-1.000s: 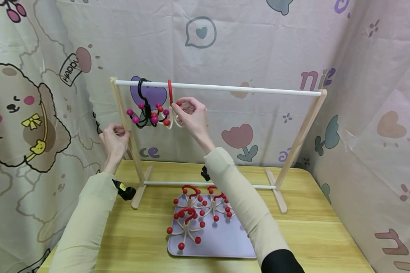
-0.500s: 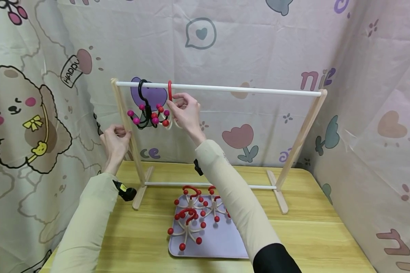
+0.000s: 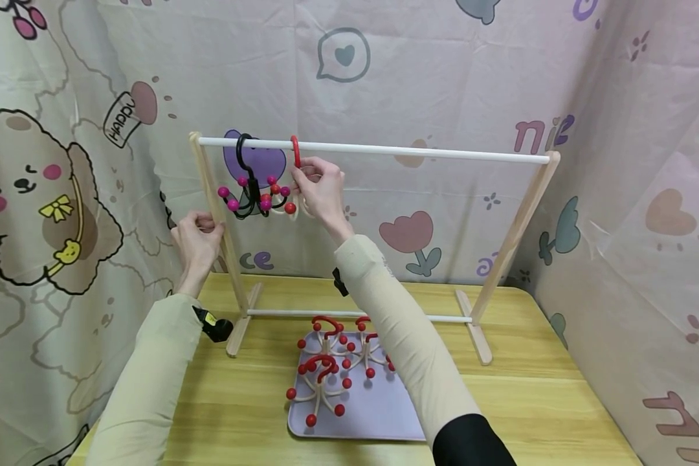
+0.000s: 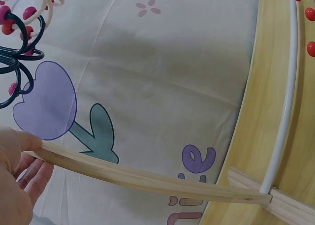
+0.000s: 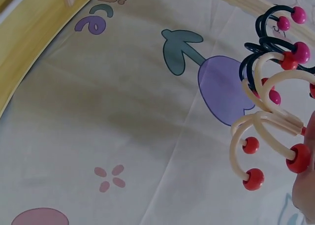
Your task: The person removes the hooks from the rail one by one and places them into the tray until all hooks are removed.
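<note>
In the head view my right hand (image 3: 320,189) pinches a cream octopus-style hanger with red ball tips just below its red hook (image 3: 295,150). That hook sits over the white top rod (image 3: 384,149) of a wooden rack. Close beside it on the left hangs a black octopus-style hanger (image 3: 252,188) with magenta balls. The cream arms (image 5: 270,116) overlap the black ones in the right wrist view, while the head view shows them partly behind my fingers. My left hand (image 3: 199,243) grips the rack's left upright (image 4: 123,173), thumb on one side and fingers on the other.
A lilac tray (image 3: 378,414) on the wooden table (image 3: 536,401) holds several more cream hangers (image 3: 319,391) with red hooks, partly covered by my right sleeve. The rack's right upright (image 3: 509,243) and lower rod (image 3: 297,313) stand behind it. A printed curtain encloses the back and sides.
My right hand has shifted its pinch from the hanger's arms up to just below the red hook. The hook has moved slightly right along the rod. My left hand stays put.
</note>
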Motion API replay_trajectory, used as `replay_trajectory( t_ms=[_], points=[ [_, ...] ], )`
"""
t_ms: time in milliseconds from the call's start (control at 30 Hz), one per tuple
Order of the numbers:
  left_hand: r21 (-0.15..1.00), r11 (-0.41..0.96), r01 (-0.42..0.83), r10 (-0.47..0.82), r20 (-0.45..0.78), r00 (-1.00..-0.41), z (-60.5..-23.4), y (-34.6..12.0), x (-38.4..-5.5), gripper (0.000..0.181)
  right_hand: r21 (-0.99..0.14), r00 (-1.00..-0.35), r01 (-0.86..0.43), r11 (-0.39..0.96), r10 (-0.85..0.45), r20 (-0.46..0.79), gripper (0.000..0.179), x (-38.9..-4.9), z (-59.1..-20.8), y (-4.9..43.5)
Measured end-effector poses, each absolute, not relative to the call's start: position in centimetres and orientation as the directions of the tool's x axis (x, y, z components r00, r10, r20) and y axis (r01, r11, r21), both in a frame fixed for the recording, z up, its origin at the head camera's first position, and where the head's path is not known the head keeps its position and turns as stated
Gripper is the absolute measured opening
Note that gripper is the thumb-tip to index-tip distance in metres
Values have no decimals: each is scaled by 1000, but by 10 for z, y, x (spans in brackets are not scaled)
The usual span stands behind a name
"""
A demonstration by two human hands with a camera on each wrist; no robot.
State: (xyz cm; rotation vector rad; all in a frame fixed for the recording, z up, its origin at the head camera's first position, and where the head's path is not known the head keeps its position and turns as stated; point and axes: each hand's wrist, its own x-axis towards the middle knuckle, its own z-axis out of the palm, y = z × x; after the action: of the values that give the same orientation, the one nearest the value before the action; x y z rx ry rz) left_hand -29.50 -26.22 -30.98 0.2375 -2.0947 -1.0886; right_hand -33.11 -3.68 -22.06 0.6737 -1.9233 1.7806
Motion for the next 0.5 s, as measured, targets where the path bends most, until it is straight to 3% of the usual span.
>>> replay_trajectory(
  t_ms=[500],
  points=[
    [772, 619, 146, -486, 522, -701, -308, -262, -295, 25, -747, -749, -658, 97, 13, 662, 17, -331, -216, -19]
  ],
)
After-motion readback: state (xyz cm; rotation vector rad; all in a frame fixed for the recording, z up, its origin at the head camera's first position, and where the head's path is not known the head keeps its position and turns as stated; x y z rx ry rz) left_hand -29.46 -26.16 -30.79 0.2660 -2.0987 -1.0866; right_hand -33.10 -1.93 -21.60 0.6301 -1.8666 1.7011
